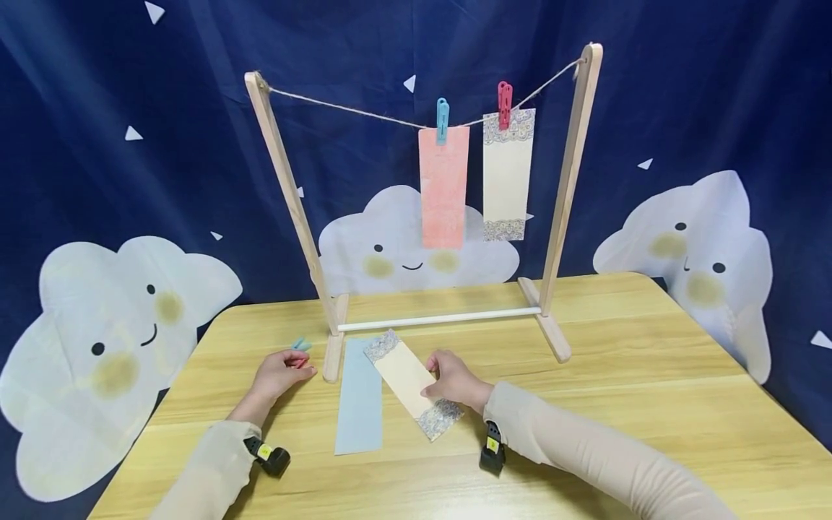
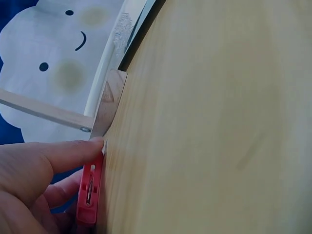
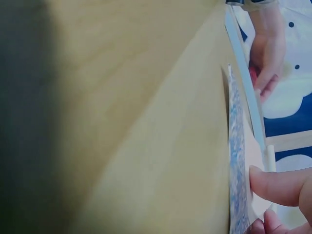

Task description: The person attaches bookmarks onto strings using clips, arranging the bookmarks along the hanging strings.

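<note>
My left hand pinches a red clothespin between thumb and fingers, low at the table by the left foot of the wooden stand. A light blue clothespin lies just beyond those fingers. My right hand grips the right edge of a cream paper strip with lacy patterned ends; in the right wrist view its thumb lies on the strip's face. The strip's far end overlaps a plain light blue paper strip lying flat on the table.
A wooden stand with a sagging string rises at the back. From the string hang a pink strip under a blue clothespin and a patterned cream strip under a red clothespin. A white rod joins the stand's feet.
</note>
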Demonstrator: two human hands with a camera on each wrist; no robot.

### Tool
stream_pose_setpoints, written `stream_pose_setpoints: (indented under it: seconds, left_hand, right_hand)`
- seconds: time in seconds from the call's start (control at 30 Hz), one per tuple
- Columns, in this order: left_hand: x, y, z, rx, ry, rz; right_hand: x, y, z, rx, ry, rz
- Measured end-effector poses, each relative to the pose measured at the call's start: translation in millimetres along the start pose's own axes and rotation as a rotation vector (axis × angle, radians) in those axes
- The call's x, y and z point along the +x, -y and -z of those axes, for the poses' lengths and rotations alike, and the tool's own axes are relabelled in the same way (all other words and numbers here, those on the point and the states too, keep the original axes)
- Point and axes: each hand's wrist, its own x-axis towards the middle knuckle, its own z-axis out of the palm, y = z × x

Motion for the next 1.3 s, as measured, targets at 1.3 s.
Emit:
stream_pose_setpoints:
  seconds: [1.3]
  left_hand:
    - [0.8, -49.6, 31.0, -0.291, 0.184, -0.302]
  right_hand:
    - [13.1, -20, 46, 0.391, 0.037, -0.001]
